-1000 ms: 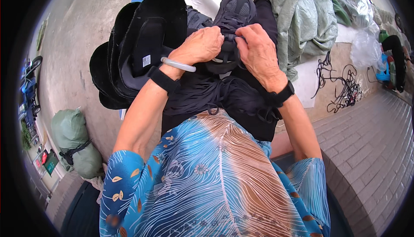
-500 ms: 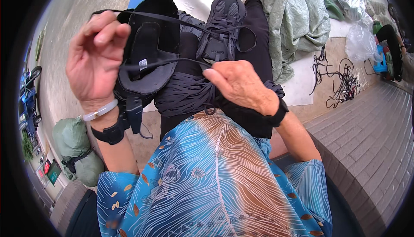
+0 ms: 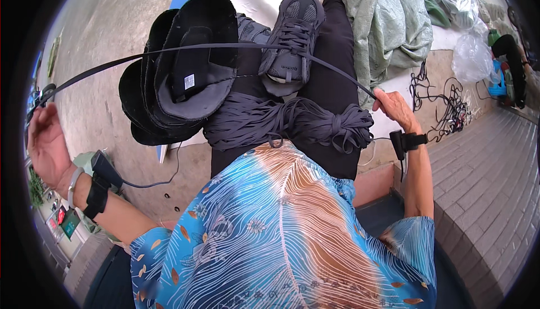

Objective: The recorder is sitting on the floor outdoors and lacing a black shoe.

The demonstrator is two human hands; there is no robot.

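Note:
A dark grey shoelace [image 3: 169, 50] is stretched wide between my hands, crossing above a dark grey sneaker [image 3: 287, 62] on my lap. My right hand [image 3: 395, 109], at the right, pinches one end section. Out at the far left, my left hand [image 3: 50, 149] has its fingers closed around the other end, palm showing. Laces are threaded on the sneaker's front. Below it lies a large bundle of dark grey laces [image 3: 247, 119], tied in a knot toward the right. To the left of the sneaker, several black shoe uppers [image 3: 216, 19] are stacked, the top one with a white label inside.
A pale green woven sack [image 3: 388, 25] and a clear plastic bag [image 3: 471, 56] lie at the upper right. Loose dark cords [image 3: 447, 104] are scattered on the floor near a tiled step [image 3: 478, 179]. Another person's dark-clothed leg [image 3: 509, 73] shows at the right edge.
My hands have moved apart, the left far out to the left and the right to the right. The lace between them is now drawn out long above the sneaker.

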